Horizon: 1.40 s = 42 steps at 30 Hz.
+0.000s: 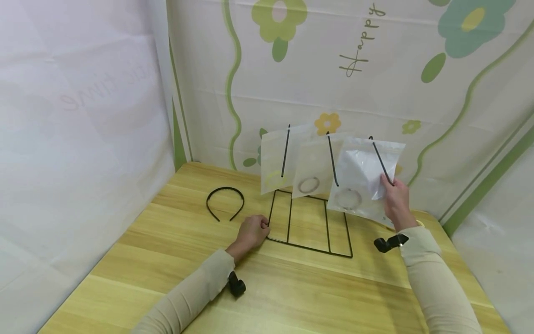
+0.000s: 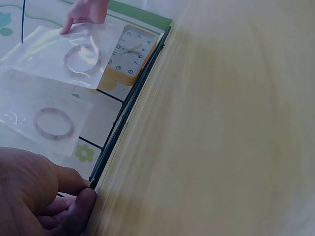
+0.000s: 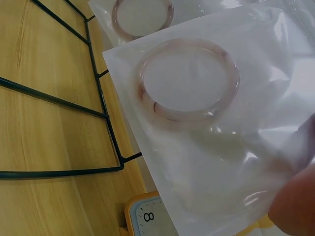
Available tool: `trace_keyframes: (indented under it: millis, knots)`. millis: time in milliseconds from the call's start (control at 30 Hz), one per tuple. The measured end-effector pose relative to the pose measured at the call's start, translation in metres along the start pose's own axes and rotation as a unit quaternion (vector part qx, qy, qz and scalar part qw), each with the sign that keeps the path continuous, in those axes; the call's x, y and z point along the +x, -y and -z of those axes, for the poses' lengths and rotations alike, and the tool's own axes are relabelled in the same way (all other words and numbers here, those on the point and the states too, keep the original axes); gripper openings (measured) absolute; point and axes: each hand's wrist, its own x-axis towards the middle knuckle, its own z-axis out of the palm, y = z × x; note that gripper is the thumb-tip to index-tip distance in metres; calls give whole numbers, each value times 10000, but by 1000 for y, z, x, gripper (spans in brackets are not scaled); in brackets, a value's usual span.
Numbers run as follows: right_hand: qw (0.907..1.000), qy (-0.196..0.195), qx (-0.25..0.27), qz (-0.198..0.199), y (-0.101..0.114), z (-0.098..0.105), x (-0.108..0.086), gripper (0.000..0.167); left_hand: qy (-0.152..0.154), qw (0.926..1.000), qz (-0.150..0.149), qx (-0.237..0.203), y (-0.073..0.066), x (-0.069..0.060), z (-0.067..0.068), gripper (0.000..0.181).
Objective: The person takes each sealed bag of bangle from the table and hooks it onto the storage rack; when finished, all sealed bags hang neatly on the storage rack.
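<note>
My left hand [image 1: 252, 231] pinches the near left corner of a black wire display rack [image 1: 308, 247] standing on the wooden table. Three clear zip bags hang from the rack's hooks. Inside the left bag [image 1: 273, 146] is a yellowish ring-shaped item; the middle bag [image 1: 310, 160] and the right bag [image 1: 359, 160] each contain a pale bangle. My right hand [image 1: 397, 202] holds the right bag by its right side, just below the hook tip. Up close in the right wrist view, that bag's bangle [image 3: 231, 81] has brownish patches, and only part of the hand shows.
A black toothed headband [image 1: 225, 188] lies on the table [image 1: 167, 260] left of the rack. Behind the right bag, an orange-framed clock [image 2: 130, 54] appears in the left wrist view. Printed cloth [image 1: 292, 88] hangs behind the table, with white cloth at both sides.
</note>
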Motion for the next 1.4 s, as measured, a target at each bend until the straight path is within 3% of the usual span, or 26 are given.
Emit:
trace_keyframes:
  millis: [433, 733, 1100, 1400]
  knots:
    - [9993, -131, -300, 171, 0, -7, 11, 13, -18, 10000, -78, -21, 2, 0, 0, 20]
    - [9992, -193, -118, 332, -1, -8, 16, 19, -63, 9999, -127, 15, 3, 1, 0, 19]
    - [9996, -150, -221, 95, -3, -6, 18, 17, -70, 9999, -121, 41, 3, 0, -1, 19]
    - [9975, -309, -638, 69, -3, -4, 19, 38, -29, 10000, -46, 49, 1, 0, 1, 19]
